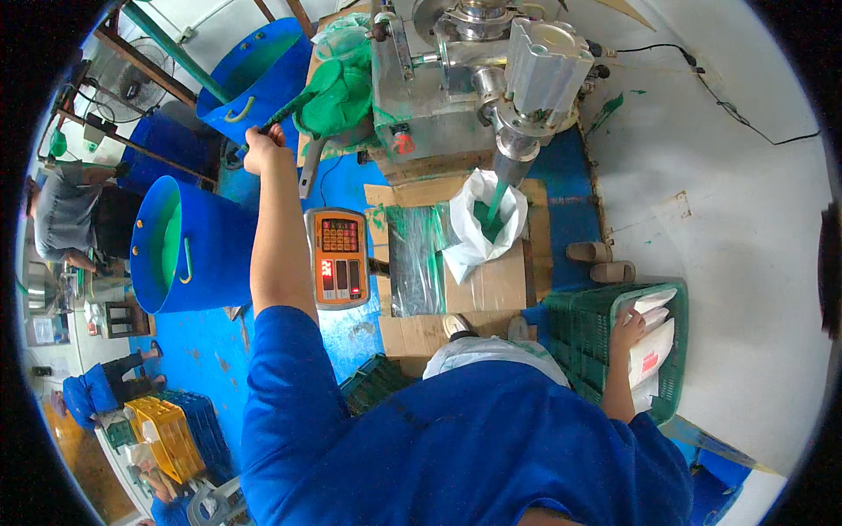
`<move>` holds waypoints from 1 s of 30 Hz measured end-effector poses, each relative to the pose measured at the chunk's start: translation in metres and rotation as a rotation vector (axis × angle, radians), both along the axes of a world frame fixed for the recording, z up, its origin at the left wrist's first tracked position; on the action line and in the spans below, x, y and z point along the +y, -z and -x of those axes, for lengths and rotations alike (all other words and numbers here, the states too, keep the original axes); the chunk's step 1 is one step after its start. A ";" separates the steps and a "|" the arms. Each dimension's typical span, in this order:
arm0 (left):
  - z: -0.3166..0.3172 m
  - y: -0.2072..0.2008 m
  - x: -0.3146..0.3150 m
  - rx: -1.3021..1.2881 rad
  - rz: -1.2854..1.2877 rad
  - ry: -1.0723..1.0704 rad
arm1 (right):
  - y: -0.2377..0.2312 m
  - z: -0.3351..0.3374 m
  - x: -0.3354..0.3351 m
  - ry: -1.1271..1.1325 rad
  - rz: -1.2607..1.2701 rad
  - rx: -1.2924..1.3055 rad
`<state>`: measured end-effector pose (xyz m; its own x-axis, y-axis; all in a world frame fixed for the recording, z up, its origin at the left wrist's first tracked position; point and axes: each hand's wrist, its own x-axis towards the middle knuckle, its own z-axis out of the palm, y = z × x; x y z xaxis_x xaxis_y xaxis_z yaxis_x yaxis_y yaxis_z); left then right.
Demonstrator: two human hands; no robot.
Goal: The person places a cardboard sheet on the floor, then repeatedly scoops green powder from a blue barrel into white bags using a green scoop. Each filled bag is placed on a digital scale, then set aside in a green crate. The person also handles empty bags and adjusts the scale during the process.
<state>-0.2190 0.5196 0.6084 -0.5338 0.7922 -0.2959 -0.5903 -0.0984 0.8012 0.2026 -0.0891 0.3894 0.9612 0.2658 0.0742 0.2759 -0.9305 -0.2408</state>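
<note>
My left arm reaches out to the far left. The left hand (266, 151) is closed round the end of a green-smeared handle (285, 111), beside a heap of green-coated scoops or bowls (338, 96); the handle's far end merges with the heap. At the right, my right hand (625, 331) is inside the green crate (579, 329), its fingers bent at the edge of the white bags (653, 351). In front of me an open white bag (478, 254) stands under a metal nozzle (516, 147). Green paste (495, 206) hangs from the nozzle into it.
An orange scale (339, 302) with a lit display stands left of the plastic-covered cardboard (417, 263). Blue tubs (219, 263) holding green paste stand at the left. The steel filling machine (438, 105) is ahead. Slippers (611, 271) lie by the crate. Other people (66, 210) are at the far left.
</note>
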 end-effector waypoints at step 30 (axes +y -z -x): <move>-0.009 -0.076 -0.160 0.831 -0.450 0.266 | 0.008 -0.080 0.054 -0.466 -0.262 -0.040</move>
<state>-0.2100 0.3593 0.6848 -0.2233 0.8635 0.4522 0.0979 -0.4417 0.8918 0.2829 -0.0348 0.3818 0.7405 0.6316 0.2294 0.6594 -0.6172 -0.4293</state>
